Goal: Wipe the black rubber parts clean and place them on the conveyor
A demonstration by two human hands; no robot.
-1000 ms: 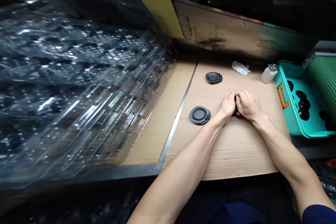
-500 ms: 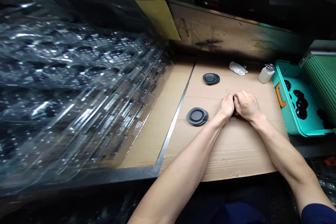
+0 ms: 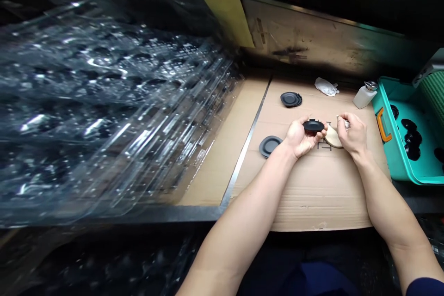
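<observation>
My left hand (image 3: 301, 137) is palm up and grips a black oval disc (image 3: 313, 126) by its edge, just above the cardboard sheet (image 3: 312, 185). My right hand (image 3: 353, 133) is closed beside it, pinching a thin tan oval piece (image 3: 333, 138) that touches the disc's right side. A small stack of black discs (image 3: 270, 145) lies on the cardboard just left of my left hand. Another stack of black discs (image 3: 291, 99) lies farther back.
Stacked clear plastic blister trays (image 3: 104, 115) fill the left side. A teal bin (image 3: 402, 138) with several black discs stands at the right edge. A small white bottle (image 3: 365, 95) and a crumpled white cloth (image 3: 326, 87) lie at the back.
My hands were pressed together low on the cardboard; now they have separated and lifted, showing the black disc in the left hand and the tan piece in the right.
</observation>
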